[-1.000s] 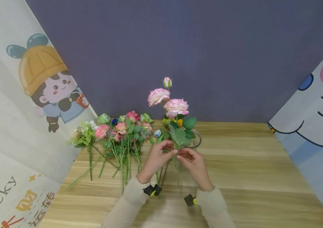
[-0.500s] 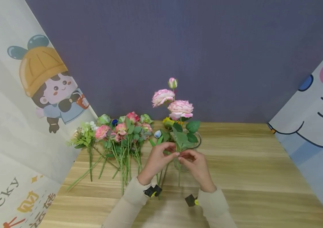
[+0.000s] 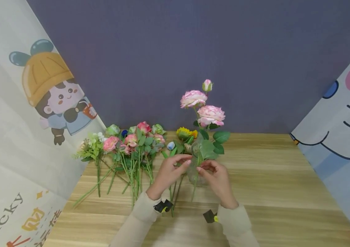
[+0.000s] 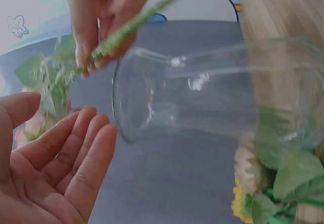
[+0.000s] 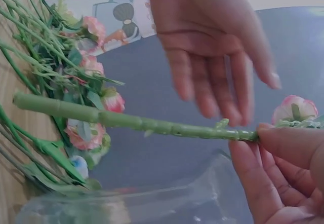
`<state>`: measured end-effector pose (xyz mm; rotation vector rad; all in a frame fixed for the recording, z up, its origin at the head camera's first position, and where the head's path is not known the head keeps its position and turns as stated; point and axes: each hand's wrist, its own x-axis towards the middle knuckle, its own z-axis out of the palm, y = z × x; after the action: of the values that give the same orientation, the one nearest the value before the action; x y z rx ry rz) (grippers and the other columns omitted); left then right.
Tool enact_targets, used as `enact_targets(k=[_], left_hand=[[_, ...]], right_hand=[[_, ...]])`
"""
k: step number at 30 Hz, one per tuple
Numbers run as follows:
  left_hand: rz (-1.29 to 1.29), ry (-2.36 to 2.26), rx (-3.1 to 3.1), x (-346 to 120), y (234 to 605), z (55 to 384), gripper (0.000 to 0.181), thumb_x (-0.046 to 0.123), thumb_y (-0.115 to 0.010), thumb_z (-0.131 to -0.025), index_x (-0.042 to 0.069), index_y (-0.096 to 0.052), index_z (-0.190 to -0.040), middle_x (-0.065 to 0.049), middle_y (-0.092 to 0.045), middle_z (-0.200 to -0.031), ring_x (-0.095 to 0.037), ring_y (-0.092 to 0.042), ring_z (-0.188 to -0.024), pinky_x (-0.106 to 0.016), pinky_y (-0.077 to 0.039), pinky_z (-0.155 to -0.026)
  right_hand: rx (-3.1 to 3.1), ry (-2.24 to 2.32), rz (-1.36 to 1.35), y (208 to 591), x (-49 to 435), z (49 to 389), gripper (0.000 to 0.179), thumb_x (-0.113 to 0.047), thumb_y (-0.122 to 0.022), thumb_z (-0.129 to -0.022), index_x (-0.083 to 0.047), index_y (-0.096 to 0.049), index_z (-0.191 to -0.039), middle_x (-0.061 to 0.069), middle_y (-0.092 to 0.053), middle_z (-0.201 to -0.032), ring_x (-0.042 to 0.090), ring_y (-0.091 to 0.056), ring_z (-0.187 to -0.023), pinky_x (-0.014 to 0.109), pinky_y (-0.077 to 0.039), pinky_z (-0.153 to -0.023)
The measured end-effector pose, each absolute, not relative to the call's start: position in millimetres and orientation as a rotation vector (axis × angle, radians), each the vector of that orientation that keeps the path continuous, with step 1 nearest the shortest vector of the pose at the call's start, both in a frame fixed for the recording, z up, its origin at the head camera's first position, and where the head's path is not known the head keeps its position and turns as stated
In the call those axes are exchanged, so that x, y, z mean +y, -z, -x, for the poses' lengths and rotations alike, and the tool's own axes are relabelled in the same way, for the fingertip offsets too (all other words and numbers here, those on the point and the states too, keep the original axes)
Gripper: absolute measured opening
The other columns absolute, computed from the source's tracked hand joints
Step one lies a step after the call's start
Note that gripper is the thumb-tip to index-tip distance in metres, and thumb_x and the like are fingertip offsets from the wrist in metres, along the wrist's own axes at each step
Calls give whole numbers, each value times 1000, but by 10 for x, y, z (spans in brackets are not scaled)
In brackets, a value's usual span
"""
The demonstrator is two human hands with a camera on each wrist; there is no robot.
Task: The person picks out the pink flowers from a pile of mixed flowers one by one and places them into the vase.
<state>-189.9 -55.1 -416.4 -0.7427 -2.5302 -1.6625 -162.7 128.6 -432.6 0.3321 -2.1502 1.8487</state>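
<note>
My right hand pinches the green stem of a pink peony spray between thumb and fingers. The spray has two full blooms and a bud and stands up above the hands in the head view. Its lower stem end points down toward me. My left hand is beside it with fingers apart, holding nothing; in the left wrist view its palm and spread fingers show near the vase rim. The clear glass vase stands just behind the hands, with the stem crossing outside its mouth.
Several cut flowers, pink, red and green, lie in a row at the left of the wooden table. A blue bud and a yellow sunflower lie by the vase. A dark wall rises behind.
The peony spray and my right hand have moved to the right. My left hand has come off the stem, opening a gap between the hands, and more of the vase shows.
</note>
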Motion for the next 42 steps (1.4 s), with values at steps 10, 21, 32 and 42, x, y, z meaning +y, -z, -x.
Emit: enact_targets(k=[10,21,32,42], left_hand=[[605,1603,-2493,-739,4317,1987,29,31,-58,-94,13,-67,-115,-1,-69,-102,-14,-62,-87,-32,-52,-77],[373,1576,-2576,-1054,4474,2053,27,20,-61,-93,7,-66,-115,-8,-68,-101,-21,-63,-88,-34,-53,-77],[114,1427,-2634,-1382,4674,2120,26,19,-63,-91,4,-67,-112,-11,-69,-98,-24,-66,-84,-37,-54,-72],[0,1304,-2696,-1531,4814,2148,32,18,-66,-88,-3,-65,-111,-13,-69,-92,-26,-66,-78,-35,-53,-63]], right_hand=[[-2064,-1916,-247,4204,1443,1662,15,11,-66,-81,16,-58,-92,27,-60,-86,5,-62,-69,22,-55,-62],[-2063,-1964,-130,4075,1559,1720,21,10,-65,-82,15,-55,-99,10,-61,-87,5,-62,-73,21,-55,-65],[-1941,-2096,-143,3936,1672,1829,24,6,-65,-84,3,-52,-104,2,-60,-89,11,-61,-78,25,-56,-70],[-1883,-2104,-124,3877,1731,1964,21,8,-65,-84,2,-53,-100,0,-61,-86,9,-61,-74,22,-56,-69]])
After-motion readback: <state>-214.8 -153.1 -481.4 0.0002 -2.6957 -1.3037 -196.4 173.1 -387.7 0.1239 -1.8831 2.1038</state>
